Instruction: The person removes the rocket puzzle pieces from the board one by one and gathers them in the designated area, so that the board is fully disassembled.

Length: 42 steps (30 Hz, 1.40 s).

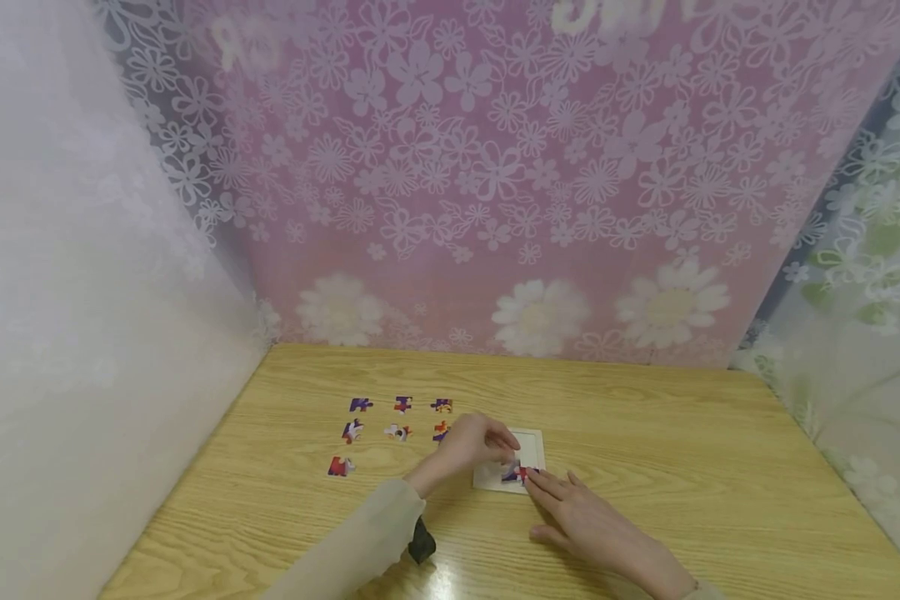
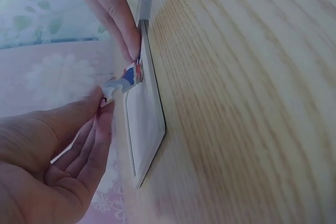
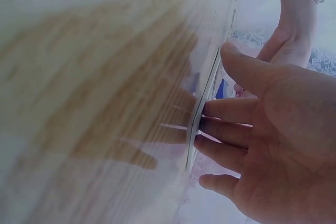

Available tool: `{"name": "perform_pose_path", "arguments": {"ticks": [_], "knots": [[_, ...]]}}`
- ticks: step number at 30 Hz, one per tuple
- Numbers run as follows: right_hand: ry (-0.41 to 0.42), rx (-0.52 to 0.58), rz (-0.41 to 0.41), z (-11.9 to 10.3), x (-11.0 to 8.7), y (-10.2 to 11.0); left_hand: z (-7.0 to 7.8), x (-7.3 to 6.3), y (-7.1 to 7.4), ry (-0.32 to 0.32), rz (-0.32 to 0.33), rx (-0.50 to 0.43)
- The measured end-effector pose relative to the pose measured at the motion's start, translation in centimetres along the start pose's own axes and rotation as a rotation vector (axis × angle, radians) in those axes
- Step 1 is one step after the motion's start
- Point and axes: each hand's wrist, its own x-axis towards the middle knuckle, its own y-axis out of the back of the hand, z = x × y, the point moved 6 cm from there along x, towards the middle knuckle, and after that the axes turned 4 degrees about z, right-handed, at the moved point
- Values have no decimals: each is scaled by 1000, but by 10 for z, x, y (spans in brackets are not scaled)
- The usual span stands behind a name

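Note:
My left hand (image 1: 474, 442) pinches a jigsaw piece (image 2: 108, 91) between thumb and fingertips, tilted up over a shallow white puzzle tray (image 1: 538, 446). The held piece looks pale with some dark colour, and the fingers hide part of it. A blue and red piece (image 2: 131, 75) is at the tray's near right corner, close against the held one; whether they interlock I cannot tell. With fingers mostly straight, my right hand (image 1: 587, 518) rests on that corner. In the right wrist view its fingertips (image 3: 214, 109) touch the tray edge.
Left of the tray, several loose jigsaw pieces lie in rough rows, among them a red and white one (image 1: 339, 467) and a white and orange one (image 1: 398, 432). A wood-grain table (image 1: 645, 425) carries everything. Flowered curtains (image 1: 450, 183) hang behind and at the sides.

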Motion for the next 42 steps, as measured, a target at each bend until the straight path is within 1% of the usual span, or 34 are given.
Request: {"name": "perform_pose_path", "arguments": {"ticks": [3,6,12,20,27,31,35,38,42], "knots": [[2,0,6,-1,0,1,2,0,2,-36,6,9],[8,-2,17,-2,1,2,3,0,1,-62,-14,23],[3,4,10,-1,1,1,-1,1,-3,-73,-52,55],[-9,33,-6,-1,1,3,-8,1,-6,-39,-59,75],[-3,20,3,-1,0,2,-10,-6,-2,16,-35,52],[4,3,11,-1,1,1,-14,-8,0,36,-26,-2],[6,-1,9,-1,1,1,-21,-6,4,64,-32,-117],[-2,6,-2,0,1,0,-26,-4,9,86,-37,-185],[-10,9,-10,0,1,1,-30,-6,16,115,-44,-235]]}}
